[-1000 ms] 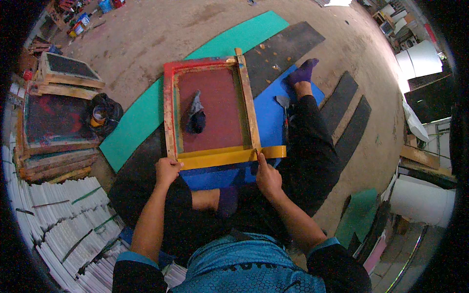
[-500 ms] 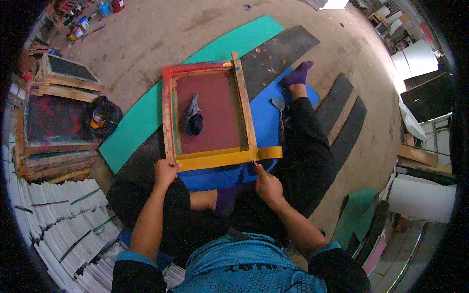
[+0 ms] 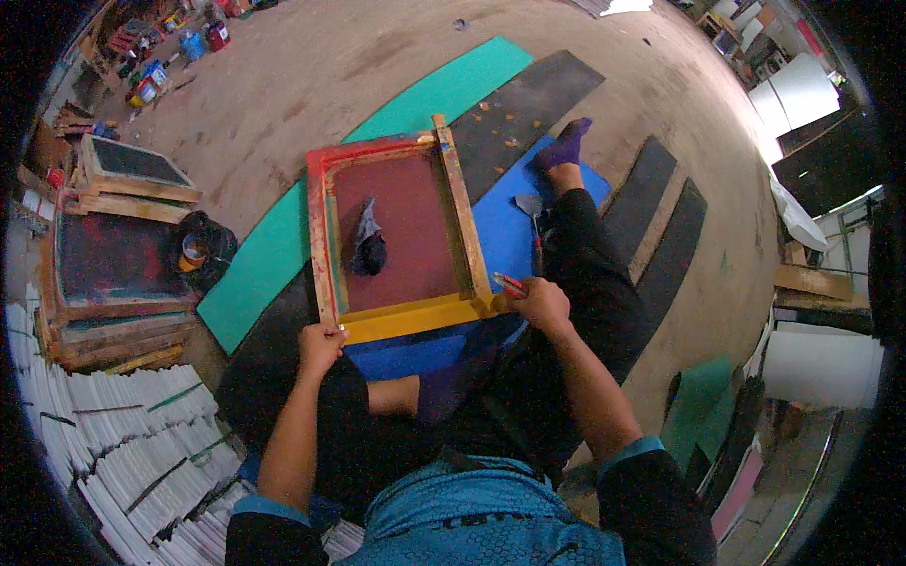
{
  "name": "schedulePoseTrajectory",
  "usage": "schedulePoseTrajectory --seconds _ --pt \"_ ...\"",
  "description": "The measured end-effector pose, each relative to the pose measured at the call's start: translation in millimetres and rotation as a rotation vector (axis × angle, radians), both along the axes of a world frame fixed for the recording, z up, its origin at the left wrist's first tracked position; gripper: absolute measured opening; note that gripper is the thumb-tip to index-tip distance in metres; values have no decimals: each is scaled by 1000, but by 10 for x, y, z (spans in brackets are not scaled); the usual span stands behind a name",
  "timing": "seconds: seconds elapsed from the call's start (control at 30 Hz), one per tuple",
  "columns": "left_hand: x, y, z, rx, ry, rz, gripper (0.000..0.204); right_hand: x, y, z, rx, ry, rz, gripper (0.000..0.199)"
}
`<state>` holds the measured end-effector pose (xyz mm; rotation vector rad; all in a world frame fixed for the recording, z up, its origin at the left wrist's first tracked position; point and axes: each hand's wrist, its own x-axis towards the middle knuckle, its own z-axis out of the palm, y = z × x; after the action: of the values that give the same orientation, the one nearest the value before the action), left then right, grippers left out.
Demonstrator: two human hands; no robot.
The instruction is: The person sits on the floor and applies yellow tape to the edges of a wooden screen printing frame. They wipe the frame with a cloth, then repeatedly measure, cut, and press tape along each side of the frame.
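A wooden screen-printing frame (image 3: 458,212) with dark red mesh (image 3: 411,203) lies in front of me. A crumpled grey and black cloth (image 3: 369,247) rests on the mesh. Yellow-brown adhesive tape (image 3: 406,323) runs along the frame's near side. My left hand (image 3: 323,349) pinches the tape's left end at the near left corner. Near the right corner, my right hand (image 3: 545,305) is closed on a red utility knife (image 3: 511,284). A bit of tape shows beside its fingers; the roll is mostly hidden there.
Blue (image 3: 505,231), green (image 3: 260,274) and dark mats (image 3: 528,104) lie beneath and around the frame. A scraper (image 3: 530,208) lies to its right. Stacked screen frames (image 3: 123,236), a black bag (image 3: 215,243) and white bundles (image 3: 142,406) are at left. My legs flank the work.
My right hand has moved right and slightly up with the utility knife, off the tape at the frame's corner. The tape roll standing out there is now mostly hidden. My left hand keeps its hold.
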<state>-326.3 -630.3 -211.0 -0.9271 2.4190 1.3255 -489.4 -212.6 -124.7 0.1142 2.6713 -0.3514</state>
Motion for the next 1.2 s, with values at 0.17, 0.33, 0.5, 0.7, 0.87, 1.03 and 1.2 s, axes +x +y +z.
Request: schedulePoseTrajectory --seconds 0.17,0.33,0.5,0.7,0.87,1.03,1.2 --pt "35 -3 -93 -24 19 8 19 41 277 -126 -23 -64 16 54" --pt "39 31 -33 -9 43 7 18 23 529 -62 -257 -80 -18 43" --pt "-12 35 71 -62 9 -29 18 -395 484 -7 -458 131 -102 41" --pt "-9 81 134 -59 71 -32 18 -1170 15 -685 -439 577 -200 42" --pt "142 -79 -57 58 225 35 17 -1199 -364 -859 -442 563 -142 69" --pt "19 5 411 -88 363 -71 17 -922 -291 -939 -269 558 -37 49" --pt "-85 90 901 -211 424 -185 18 -764 -269 -963 -324 651 388 41"
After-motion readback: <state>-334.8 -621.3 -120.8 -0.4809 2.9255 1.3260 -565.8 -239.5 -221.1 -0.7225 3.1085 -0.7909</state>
